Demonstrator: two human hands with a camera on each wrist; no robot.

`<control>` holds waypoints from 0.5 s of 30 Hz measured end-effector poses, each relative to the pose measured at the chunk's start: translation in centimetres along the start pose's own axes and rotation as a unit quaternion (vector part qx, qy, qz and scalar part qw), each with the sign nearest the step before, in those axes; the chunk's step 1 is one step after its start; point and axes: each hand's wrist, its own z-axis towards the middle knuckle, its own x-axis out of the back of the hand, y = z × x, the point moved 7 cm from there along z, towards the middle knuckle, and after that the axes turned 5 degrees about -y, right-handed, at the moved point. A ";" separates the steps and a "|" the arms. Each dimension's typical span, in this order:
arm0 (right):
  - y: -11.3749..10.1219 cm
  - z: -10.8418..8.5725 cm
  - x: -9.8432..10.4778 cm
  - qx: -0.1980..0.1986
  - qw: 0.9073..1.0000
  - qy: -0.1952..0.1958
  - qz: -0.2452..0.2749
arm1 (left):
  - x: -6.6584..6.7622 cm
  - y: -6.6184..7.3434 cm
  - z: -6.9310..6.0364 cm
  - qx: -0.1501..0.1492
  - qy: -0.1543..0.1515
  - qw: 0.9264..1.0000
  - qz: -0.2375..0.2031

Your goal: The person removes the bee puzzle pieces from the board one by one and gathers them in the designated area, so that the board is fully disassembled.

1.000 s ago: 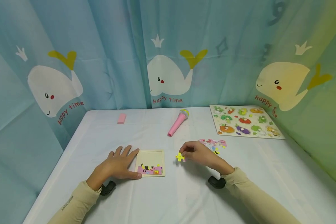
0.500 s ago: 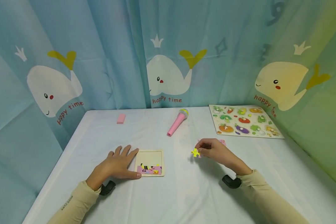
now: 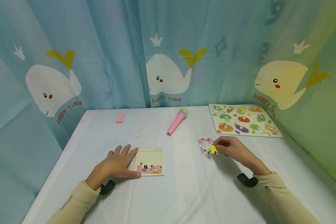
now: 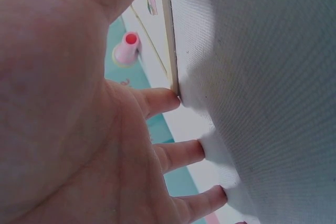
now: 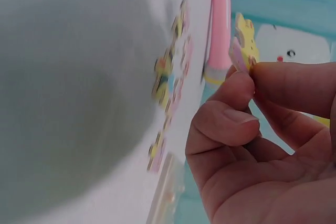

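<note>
On the curtain [image 3: 117, 34] we count three whales [image 3: 169, 77], "happy time" readable under each. On the table [image 3: 168, 199] we see one vegetable board [image 3: 231, 122] at the far right corner. The left grip [image 3: 114, 166] is released, fingers spread, touching one puzzle frame [image 3: 149, 156] nearer the left edge. Near the far edge lies one microphone [image 3: 176, 124]; by the far left corner, one pink block [image 3: 120, 118]. The right grip [image 3: 233, 150] pinches one yellow puzzle piece [image 3: 213, 149] near loose pieces [image 3: 200, 141], nearer the right edge.

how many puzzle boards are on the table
2: the small square board touched by the left hand, and the vegetable board at the far right of the table.
</note>
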 end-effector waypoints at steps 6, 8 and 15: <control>1.5 -0.2 1.5 -0.034 0.999 0.011 -0.032 | -0.1 -0.1 0.1 -0.003 0.002 1.000 0.008; 1.9 -0.1 1.8 -0.042 0.998 0.014 -0.047 | -0.1 -0.1 0.1 -0.002 -0.001 1.000 0.004; 2.8 0.1 2.7 -0.059 0.993 0.017 -0.096 | -0.2 -0.2 0.1 -0.003 -0.003 1.000 0.003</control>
